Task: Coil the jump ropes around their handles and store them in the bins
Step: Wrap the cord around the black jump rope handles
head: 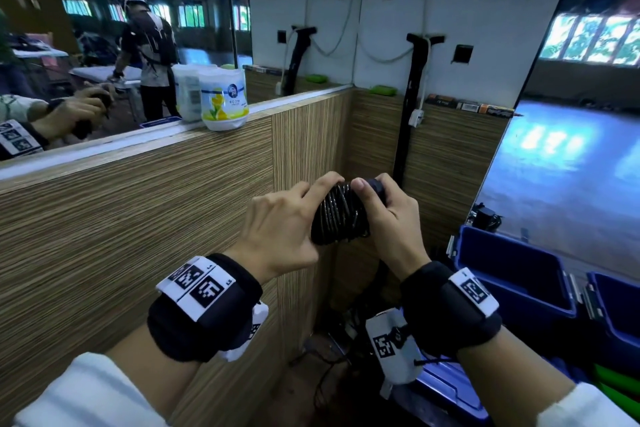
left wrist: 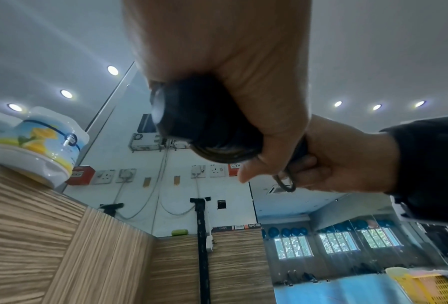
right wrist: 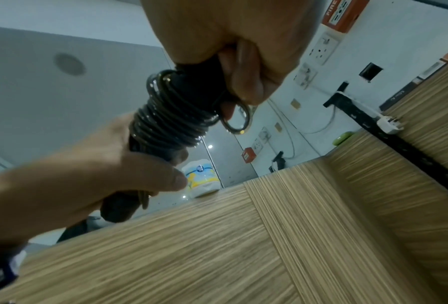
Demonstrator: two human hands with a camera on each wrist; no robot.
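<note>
Both hands [head: 277, 236] [head: 391, 218] around coiled jump rope [head: 337, 215]

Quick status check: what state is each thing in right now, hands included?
Jump rope: coiled around its handles, held in the air, one small loop sticking out.
Left hand: grips one end of the bundle.
Right hand: grips the other end.
Blue bin: open, nothing visible inside.
Air freshener: upright on the ledge.
</note>
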